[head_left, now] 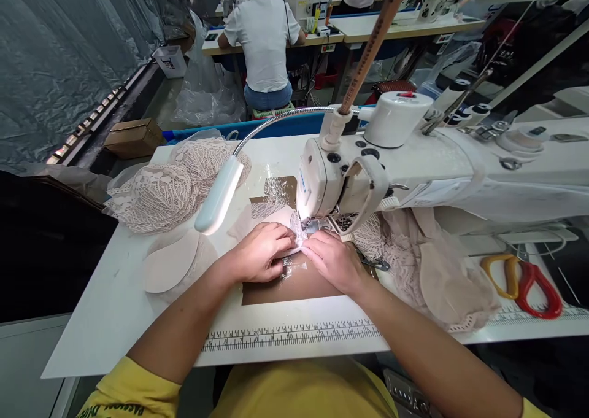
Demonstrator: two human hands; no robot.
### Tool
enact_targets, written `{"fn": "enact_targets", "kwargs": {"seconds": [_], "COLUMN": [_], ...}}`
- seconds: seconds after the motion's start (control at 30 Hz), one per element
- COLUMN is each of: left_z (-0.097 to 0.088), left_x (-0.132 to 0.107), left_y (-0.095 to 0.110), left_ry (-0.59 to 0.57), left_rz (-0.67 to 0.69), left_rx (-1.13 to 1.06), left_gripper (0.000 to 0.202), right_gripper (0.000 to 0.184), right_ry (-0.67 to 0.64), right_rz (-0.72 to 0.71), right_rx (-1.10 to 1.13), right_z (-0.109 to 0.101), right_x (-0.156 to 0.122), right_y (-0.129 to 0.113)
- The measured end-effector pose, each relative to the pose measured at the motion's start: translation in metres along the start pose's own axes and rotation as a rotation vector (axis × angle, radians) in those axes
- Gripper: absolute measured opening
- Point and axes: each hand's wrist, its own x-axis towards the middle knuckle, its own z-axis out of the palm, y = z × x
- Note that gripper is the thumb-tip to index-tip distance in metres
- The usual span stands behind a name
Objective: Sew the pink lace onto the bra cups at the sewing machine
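Note:
Pale pink lace fabric [278, 217] lies under the presser foot [311, 226] of a white sewing machine [317, 175]. Just left of the foot, my left hand [262, 251] has its fingers curled and pinches the near edge of the fabric. My right hand [335, 259] grips the same edge on the right, its fingertips close to the foot. Both hands rest over a brown sheet [299, 286] taped to the table. The needle point is too small to make out. Behind my right hand, more lace [368, 234] spreads to the right.
Lace pieces [161, 191] are heaped at the left, near a rounded pale pad [171, 264]. A lamp [219, 194] hangs over the table. Scissors with red and yellow handles [538, 289] lie at the right beside finished-looking fabric [446, 277]. A person [264, 37] sits ahead.

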Motion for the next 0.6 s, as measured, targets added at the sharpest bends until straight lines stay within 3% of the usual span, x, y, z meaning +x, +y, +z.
{"fn": "enact_targets", "kwargs": {"seconds": [0.07, 0.17, 0.6], "left_z": [0.004, 0.011, 0.011], "left_x": [0.000, 0.001, 0.002], "left_y": [-0.003, -0.005, -0.002], "left_ry": [0.032, 0.075, 0.017], "left_rz": [0.027, 0.054, 0.052], "left_rx": [0.040, 0.058, 0.129], "left_gripper": [0.017, 0.028, 0.032], "right_gripper": [0.025, 0.023, 0.031], "right_ry": [-0.003, -0.018, -0.124], "right_rz": [-0.037, -0.103, -0.107], "right_rx": [0.017, -0.002, -0.108], "right_z": [0.000, -0.002, -0.012], "right_x": [-0.002, -0.006, -0.008], "right_y": [0.002, 0.003, -0.004]}}
